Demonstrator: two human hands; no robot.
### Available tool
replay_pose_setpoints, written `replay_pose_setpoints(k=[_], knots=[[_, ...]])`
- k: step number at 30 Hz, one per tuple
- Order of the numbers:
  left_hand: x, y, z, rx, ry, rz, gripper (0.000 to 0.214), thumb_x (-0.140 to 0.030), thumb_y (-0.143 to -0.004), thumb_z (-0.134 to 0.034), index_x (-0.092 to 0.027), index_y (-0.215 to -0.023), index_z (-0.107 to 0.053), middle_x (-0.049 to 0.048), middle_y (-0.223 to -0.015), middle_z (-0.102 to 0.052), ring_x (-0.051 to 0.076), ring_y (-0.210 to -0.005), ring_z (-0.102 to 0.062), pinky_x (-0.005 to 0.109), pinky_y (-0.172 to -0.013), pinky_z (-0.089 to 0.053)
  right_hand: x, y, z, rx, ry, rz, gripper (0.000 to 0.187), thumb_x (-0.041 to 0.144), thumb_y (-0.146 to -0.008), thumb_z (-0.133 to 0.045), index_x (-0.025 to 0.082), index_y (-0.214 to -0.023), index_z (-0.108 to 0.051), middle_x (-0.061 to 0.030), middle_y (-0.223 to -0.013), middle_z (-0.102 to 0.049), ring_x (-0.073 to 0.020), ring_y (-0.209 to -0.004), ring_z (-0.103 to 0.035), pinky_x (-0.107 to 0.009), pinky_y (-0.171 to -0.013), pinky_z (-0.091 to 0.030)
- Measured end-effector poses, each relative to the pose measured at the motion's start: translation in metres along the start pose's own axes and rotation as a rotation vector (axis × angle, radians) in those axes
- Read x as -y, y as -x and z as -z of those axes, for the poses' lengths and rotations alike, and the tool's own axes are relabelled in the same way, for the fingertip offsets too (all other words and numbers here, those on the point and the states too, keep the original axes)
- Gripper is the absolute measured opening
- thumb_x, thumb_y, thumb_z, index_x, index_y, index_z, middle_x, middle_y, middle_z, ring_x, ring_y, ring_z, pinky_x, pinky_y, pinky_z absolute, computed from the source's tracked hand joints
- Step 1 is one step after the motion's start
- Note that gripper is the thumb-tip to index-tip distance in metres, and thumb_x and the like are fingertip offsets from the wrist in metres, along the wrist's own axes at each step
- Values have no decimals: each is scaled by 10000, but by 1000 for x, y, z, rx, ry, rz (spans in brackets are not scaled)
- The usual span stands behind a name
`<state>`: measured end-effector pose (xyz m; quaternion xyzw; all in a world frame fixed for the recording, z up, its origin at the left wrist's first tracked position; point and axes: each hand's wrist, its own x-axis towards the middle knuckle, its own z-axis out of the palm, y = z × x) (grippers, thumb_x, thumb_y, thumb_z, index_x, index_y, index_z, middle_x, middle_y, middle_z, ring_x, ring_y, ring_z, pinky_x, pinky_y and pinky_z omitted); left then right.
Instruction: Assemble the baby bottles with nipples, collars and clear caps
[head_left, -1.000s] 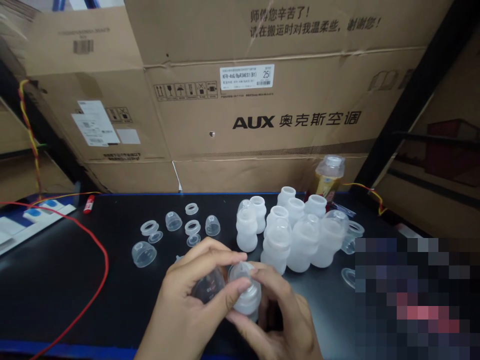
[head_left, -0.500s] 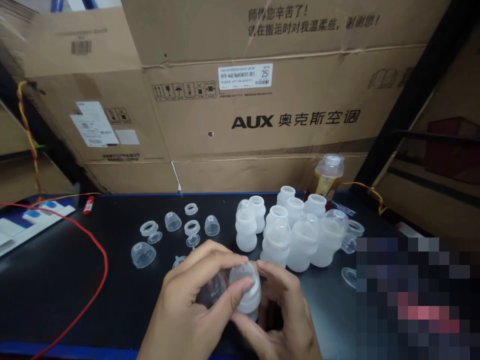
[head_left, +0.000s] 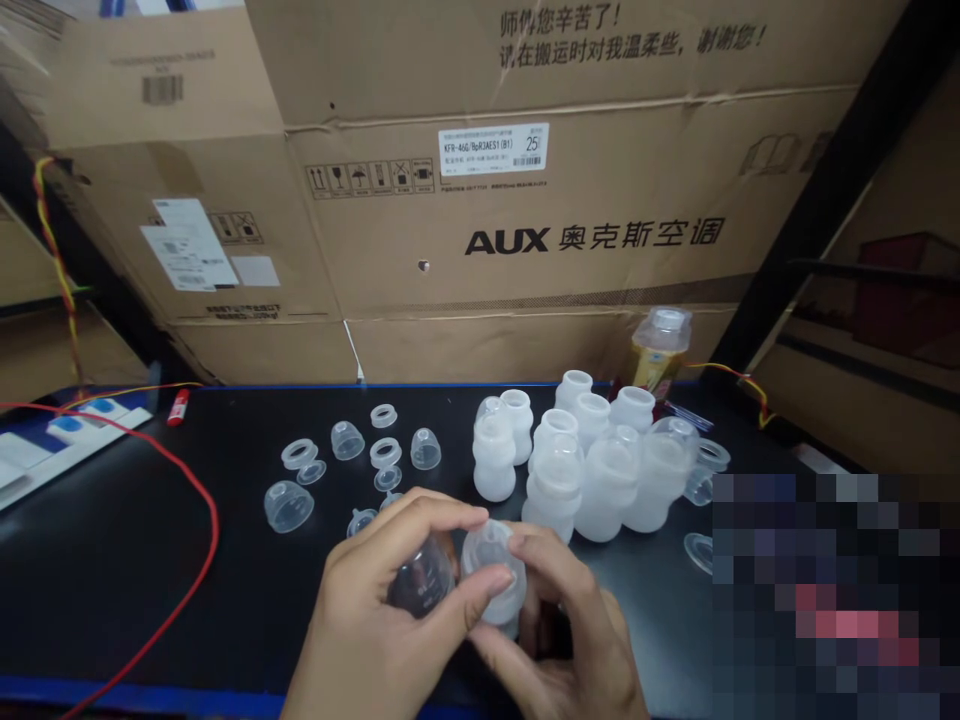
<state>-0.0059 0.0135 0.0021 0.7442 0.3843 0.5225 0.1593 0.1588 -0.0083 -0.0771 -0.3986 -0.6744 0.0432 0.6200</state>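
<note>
My left hand (head_left: pixel 367 590) is shut on a transparent graduated baby bottle (head_left: pixel 420 580), tilted on its side. My right hand (head_left: pixel 570 640) grips a frosted silicone bottle (head_left: pixel 495 585), and my left thumb rests against that bottle's side. The two bottles meet between my hands, and their joint is partly hidden by my fingers. Just beyond my hands stands a cluster of frosted silicone bottles (head_left: pixel 577 470). To the left lie transparent silicone nipples (head_left: pixel 289 506) and flat collar rings (head_left: pixel 385 452).
Everything stands on a black workbench (head_left: pixel 135 520) with a blue front edge. A red wire (head_left: pixel 210 530) curves across its left side. Stacked cardboard boxes (head_left: pixel 510 250) form the back, and a drink bottle (head_left: pixel 660 350) stands behind the cluster. A pixelated patch covers the lower right.
My hands have shifted slightly, turning the transparent bottle so that more of it shows. A small nipple near my left hand has come into view.
</note>
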Motion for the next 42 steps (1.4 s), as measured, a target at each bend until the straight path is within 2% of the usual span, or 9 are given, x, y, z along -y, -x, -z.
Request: replay_pose_setpoints(k=[7, 11, 14, 20, 28, 31, 34, 37, 42], knots=[[-2, 1, 4, -162, 39, 65, 285, -350, -916, -933, -346, -1172, -808, -46, -887, -832, 142, -678, -801, 184, -636, -671, -10, 2, 2, 24, -53, 68, 444, 263, -1036, -795, 254, -1430, -591, -139, -1237, -830, -81, -426, -519, -232, -354, -520], [-14, -7, 7, -299, 150, 45, 292, -305, -995, -830, -331, -1264, -721, -12, -1036, -747, 161, -923, -818, 210, -870, -706, -13, 2, 4, 64, -65, 69, 522, 226, -1008, -835, 251, -1456, -567, -148, -1242, -824, -87, -455, -573, -231, -405, -580], [-17, -13, 3, -189, 213, -3, 369, -258, -1040, -747, -359, -1385, -662, 35, -1180, -752, 217, -1082, -823, 278, -946, -718, -11, 1, 4, 62, -62, 58, 461, 268, -1038, -805, 262, -1434, -570, -136, -1245, -828, -80, -432, -552, -225, -392, -564], [-1, -10, -10, 82, 189, -105, 743, -305, -996, -849, -402, -1646, -502, 50, -1141, -827, 251, -1013, -865, 322, -902, -736, -1, -10, 5, 38, 34, 71, 307, 318, -1085, -691, 298, -1381, -613, -40, -1152, -862, -89, -398, -594, -218, -376, -560], [-1, -4, -11, 59, 135, -78, 504, -347, -965, -901, -418, -1423, -705, -31, -1141, -874, 162, -1015, -872, 173, -918, -675, -1, -2, 2, -5, 69, -32, 234, 341, -1039, -728, 306, -1249, -631, 26, -932, -860, -100, -395, -630, -219, -364, -509], [-1, -2, -14, 44, 178, -60, 431, -366, -980, -885, -449, -1382, -752, -45, -1136, -858, 153, -1024, -850, 180, -929, -669, -1, 3, -1, 7, 25, -70, 267, 310, -1025, -732, 303, -1268, -624, -11, -1048, -890, -94, -374, -597, -231, -335, -473], [3, 2, -20, 8, 224, -59, 511, -329, -982, -881, -463, -1455, -744, -36, -1163, -843, 162, -1066, -827, 201, -955, -667, -2, 8, -5, -14, 18, -89, 231, 351, -1054, -711, 308, -1259, -615, -63, -1212, -896, -93, -352, -571, -251, -334, -484], [13, 7, -27, -38, 257, -165, 639, -241, -947, -904, -391, -1539, -717, -1, -1174, -844, 188, -1083, -808, 238, -970, -671, -3, 15, -10, -95, 35, -142, 234, 431, -1056, -728, 288, -1208, -621, -88, -1148, -907, -142, -446, -697, -286, -476, -629], [22, 8, -33, -91, 302, -160, 628, -232, -934, -912, -355, -1525, -738, 11, -1172, -850, 197, -1056, -808, 254, -936, -681, 2, 26, -15, -157, 140, -213, 239, 422, -1014, -781, 283, -1169, -665, -57, -922, -895, -140, -389, -622, -245, -329, -498]])
